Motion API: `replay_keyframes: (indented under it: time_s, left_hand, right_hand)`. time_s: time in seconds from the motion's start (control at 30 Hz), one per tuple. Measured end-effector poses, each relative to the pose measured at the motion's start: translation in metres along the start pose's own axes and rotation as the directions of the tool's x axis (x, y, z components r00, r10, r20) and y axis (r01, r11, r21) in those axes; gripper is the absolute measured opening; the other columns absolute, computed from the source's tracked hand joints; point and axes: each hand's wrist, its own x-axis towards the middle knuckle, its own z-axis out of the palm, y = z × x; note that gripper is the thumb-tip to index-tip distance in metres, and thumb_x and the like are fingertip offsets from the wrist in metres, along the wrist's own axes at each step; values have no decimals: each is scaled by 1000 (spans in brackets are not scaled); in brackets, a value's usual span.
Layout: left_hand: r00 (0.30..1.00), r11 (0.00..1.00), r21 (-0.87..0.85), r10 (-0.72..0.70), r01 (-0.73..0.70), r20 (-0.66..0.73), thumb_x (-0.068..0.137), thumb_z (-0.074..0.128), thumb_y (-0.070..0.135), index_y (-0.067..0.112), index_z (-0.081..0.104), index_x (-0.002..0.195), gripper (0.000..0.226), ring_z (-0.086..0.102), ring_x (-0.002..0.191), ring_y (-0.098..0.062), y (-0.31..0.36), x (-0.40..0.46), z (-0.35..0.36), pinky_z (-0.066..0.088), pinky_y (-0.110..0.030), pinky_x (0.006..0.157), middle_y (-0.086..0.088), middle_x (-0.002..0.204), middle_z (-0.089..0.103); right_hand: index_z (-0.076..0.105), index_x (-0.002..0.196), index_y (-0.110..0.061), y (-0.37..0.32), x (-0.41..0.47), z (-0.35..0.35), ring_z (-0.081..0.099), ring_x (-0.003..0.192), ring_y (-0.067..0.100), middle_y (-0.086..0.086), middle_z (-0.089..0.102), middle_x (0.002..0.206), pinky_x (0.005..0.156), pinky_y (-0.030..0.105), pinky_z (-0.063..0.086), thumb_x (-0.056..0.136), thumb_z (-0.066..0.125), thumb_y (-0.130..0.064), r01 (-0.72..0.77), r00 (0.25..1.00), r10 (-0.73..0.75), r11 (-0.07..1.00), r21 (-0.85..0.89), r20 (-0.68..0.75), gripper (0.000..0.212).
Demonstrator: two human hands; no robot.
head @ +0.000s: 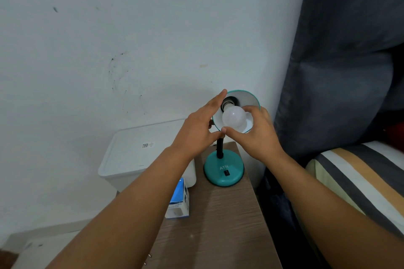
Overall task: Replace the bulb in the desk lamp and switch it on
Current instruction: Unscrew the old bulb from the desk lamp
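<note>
A teal desk lamp stands on a narrow wooden table (220,220), its round base (223,170) carrying a black rocker switch (227,173). The teal shade (244,99), white inside, faces me. A white frosted bulb (234,119) sits at the black socket (228,101) inside the shade. My right hand (258,133) curls its fingers and thumb round the bulb from the right and below. My left hand (201,126) rests against the shade's left rim with straight fingers, its thumb near the bulb's underside.
A blue and white bulb box (178,200) lies at the table's left edge. A white lidded bin (135,153) stands left of the table against the white wall. A grey upholstered headboard (341,72) and a striped bed (358,183) are on the right.
</note>
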Motion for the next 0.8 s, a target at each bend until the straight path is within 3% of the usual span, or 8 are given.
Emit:
replay_keyframes:
  time_s: [0.07, 0.17, 0.27, 0.37, 0.47, 0.57, 0.67, 0.8]
  left_hand:
    - [1000, 1000, -23, 1, -1, 4, 85, 82, 21, 46, 19, 158, 100, 57, 127, -10, 1, 0, 0, 53, -24, 100, 8, 152, 50]
    - [1000, 999, -32, 5, -5, 4, 83, 83, 18, 44, 20, 159, 102, 57, 126, -9, -1, -1, 0, 52, -23, 100, 10, 152, 49]
    - [1000, 1000, -26, 1, 0, 2, 83, 84, 16, 46, 20, 158, 103, 57, 126, -9, -3, -1, -1, 52, -22, 100, 11, 153, 48]
    - [1000, 1000, -11, 4, -4, 2, 84, 83, 18, 47, 19, 158, 102, 57, 125, -8, -2, -1, -1, 51, -18, 98, 12, 153, 47]
    - [1000, 1000, -16, 5, -5, 7, 85, 82, 20, 48, 18, 158, 101, 57, 126, -8, -1, -1, -1, 51, -18, 99, 11, 154, 47]
    - [1000, 1000, -18, -7, 7, 2, 83, 83, 19, 48, 19, 158, 102, 59, 121, -8, -2, 0, -1, 49, -12, 96, 10, 151, 50]
    - [1000, 1000, -28, -13, 13, 2, 83, 84, 18, 47, 19, 158, 103, 58, 122, -7, -1, -1, 0, 50, -16, 98, 10, 151, 49]
    - [1000, 1000, -6, -7, 7, 7, 84, 83, 17, 47, 18, 158, 103, 55, 128, -10, 0, -1, 0, 52, -22, 100, 11, 154, 46]
  right_hand:
    - [50, 131, -29, -1, 1, 1, 45, 122, 16, -4, 44, 135, 95, 30, 41, 73, 78, -51, 13, 1000, -13, 1000, -5, -26, 67]
    - [46, 136, -35, -1, 3, 0, 41, 130, 19, -3, 38, 143, 104, 38, 41, 78, 77, -35, 51, 999, -51, 999, 5, 17, 66]
    - [43, 140, -37, -3, 2, -3, 38, 131, 15, -4, 34, 148, 106, 34, 39, 78, 77, -25, 59, 997, -62, 996, 61, 43, 72]
    - [39, 143, -32, -3, 0, -3, 35, 122, 3, -6, 36, 146, 98, 26, 35, 74, 82, -36, 47, 998, -50, 997, 58, 47, 81]
    - [46, 136, -29, -3, 0, -3, 41, 115, 6, -5, 46, 136, 89, 25, 36, 74, 80, -46, -2, 1000, 2, 1000, 20, 23, 72]
    - [47, 137, -34, -7, 2, -5, 39, 112, 5, -3, 44, 134, 91, 24, 34, 80, 77, -32, 7, 998, -10, 998, 58, 64, 64]
    - [44, 139, -41, -10, 1, -6, 39, 113, 5, -4, 40, 133, 98, 26, 38, 81, 72, -16, -28, 995, 13, 987, 157, 97, 69]
    - [34, 145, -35, -6, -3, -4, 36, 115, 4, -9, 37, 134, 93, 25, 34, 77, 80, -31, -26, 996, 15, 992, 121, 93, 82]
